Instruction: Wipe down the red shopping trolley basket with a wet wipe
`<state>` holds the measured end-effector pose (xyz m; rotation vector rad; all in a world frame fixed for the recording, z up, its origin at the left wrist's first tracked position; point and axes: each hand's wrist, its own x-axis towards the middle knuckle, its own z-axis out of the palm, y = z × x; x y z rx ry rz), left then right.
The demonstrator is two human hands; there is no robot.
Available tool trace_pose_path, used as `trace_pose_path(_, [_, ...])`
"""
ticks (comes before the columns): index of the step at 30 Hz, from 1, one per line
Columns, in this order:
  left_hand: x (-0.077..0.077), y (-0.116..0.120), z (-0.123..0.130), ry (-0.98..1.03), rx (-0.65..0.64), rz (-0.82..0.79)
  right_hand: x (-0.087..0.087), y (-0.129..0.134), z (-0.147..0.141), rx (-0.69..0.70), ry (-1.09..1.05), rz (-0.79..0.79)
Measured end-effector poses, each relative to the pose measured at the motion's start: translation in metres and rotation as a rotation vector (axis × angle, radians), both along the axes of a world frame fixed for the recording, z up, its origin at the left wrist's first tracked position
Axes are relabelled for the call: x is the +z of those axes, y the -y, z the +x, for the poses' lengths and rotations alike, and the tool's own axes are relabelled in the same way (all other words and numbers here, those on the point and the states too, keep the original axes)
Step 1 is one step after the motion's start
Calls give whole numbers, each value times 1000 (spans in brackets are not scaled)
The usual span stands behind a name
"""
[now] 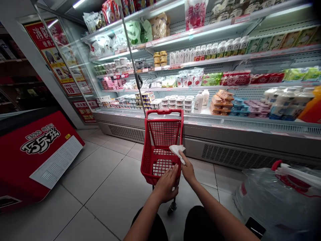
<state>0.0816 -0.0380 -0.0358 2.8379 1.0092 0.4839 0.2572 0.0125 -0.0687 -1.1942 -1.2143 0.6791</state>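
Observation:
A red plastic shopping cart [163, 134] with a grid basket stands in front of me, its handle toward the fridge. My right hand [188, 168] pinches a crumpled white cloth or tissue [177, 152] over the basket's right side. Close beside it, at the near right corner of the basket, is my left hand [166, 186], with its fingers stretched out and nothing held in it. Whether its fingertips touch the rim is hard to tell. One black wheel [172, 208] shows below the basket.
Behind the cart runs an open fridge [225, 134] with shelves of dairy goods. A red chest freezer [37, 150] stands at the left. Large items in clear plastic wrap [271, 201] sit at the lower right. Tiled floor [105, 180] lies between.

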Motion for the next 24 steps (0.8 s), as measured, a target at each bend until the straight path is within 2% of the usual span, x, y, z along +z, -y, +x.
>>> trace_pose_path(2, [7, -6, -13, -20, -11, 21, 4, -17, 13, -1, 7, -15])
trace_pose_path(5, [15, -20, -46, -71, 89, 111, 7, -30, 24, 10, 13, -37])
trace_pose_path(8, [14, -31, -75, -141, 168, 161, 8, -27, 25, 10, 6, -59])
trace_pose_path(10, [10, -34, -81, -164, 185, 154, 7, -14, 21, 9, 7, -65])
trace_pose_path(15, [-2, -28, -62, -121, 239, 164, -3, 42, 9, 9, 78, 0])
trace_pose_path(18, [-7, -23, -46, -87, 263, 162, -9, 71, 4, -43, 86, 8])
trace_pose_path(24, [-22, -12, -10, -57, 382, 131, -24, 95, -8, -154, -5, -27])
